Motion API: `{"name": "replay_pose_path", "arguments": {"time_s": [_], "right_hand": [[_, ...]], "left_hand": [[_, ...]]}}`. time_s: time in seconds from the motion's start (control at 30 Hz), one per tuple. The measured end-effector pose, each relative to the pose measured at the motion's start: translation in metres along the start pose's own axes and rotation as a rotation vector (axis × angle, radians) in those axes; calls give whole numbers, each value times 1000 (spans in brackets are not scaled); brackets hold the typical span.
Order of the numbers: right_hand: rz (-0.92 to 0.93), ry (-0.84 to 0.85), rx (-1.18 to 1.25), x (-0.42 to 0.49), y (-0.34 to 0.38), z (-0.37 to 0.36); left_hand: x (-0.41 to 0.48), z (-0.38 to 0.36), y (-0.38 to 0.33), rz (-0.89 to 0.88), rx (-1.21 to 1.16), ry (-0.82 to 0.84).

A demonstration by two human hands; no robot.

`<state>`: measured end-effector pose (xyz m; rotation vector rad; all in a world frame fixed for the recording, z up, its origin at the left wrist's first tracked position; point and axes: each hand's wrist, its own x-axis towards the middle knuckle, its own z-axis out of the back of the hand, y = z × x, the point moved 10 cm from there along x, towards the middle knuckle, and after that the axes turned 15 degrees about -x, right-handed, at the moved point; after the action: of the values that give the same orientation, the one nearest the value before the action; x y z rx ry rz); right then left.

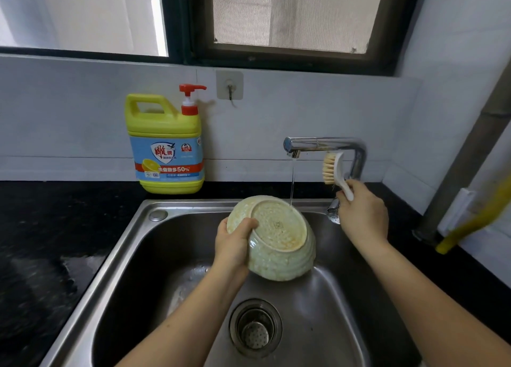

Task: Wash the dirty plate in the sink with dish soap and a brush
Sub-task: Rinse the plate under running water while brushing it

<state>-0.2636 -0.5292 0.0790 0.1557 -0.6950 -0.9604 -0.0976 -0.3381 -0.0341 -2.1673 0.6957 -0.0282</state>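
**Plate wetted, scrubbing yet to come**

Nearest, the round metal drain strainer (255,329) sits in the floor of the stainless steel sink (130,236), whose basin shows wet patches. Above it the left hand (233,245) grips the pale green, ribbed ceramic plate (279,239), curled round its left edge. The plate is held tilted in the air over the basin, with its underside toward the camera. A thin stream of water (291,184) lands on the plate's upper edge. Brownish staining shows along the lower part of the foot ring, so the underside does not look clean. The eating face is turned away and cannot be judged. No clear suds show on it.

Further back and to the right, the right hand (363,214) is wrapped round the handle of the white plastic brush (336,173). Its tan bristles are raised just beside the chrome tap (326,144), apart from the plate. The yellow dish soap jug (166,142) with its red pump stands on the black countertop (41,228) against the wall, well apart from both hands.

On this showing the task looks early. The plate is being wetted and the brush is in hand, but whether it carries soap cannot be told. Soaping if needed, scrubbing both faces and a final rinse appear to remain.
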Motion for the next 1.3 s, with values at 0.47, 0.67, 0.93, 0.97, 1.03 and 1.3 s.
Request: {"name": "replay_pose_path", "arguments": {"time_s": [0.47, 0.67, 0.93, 0.97, 1.03, 1.3], "right_hand": [[-2, 11, -39, -3, 2, 2], [196, 45, -323, -24, 26, 20], [495, 272, -724, -64, 67, -11], [525, 263, -718, -67, 75, -15], [602, 280, -656, -79, 96, -24], [580, 366, -842, -65, 75, -21]], "left_hand": [[4, 2, 12, 51, -16, 12], [5, 6, 20, 80, -15, 15], [5, 6, 30, 128, -47, 45], [4, 5, 31, 135, -46, 52], [3, 3, 33, 144, -54, 62], [9, 12, 34, 143, -71, 34]]}}
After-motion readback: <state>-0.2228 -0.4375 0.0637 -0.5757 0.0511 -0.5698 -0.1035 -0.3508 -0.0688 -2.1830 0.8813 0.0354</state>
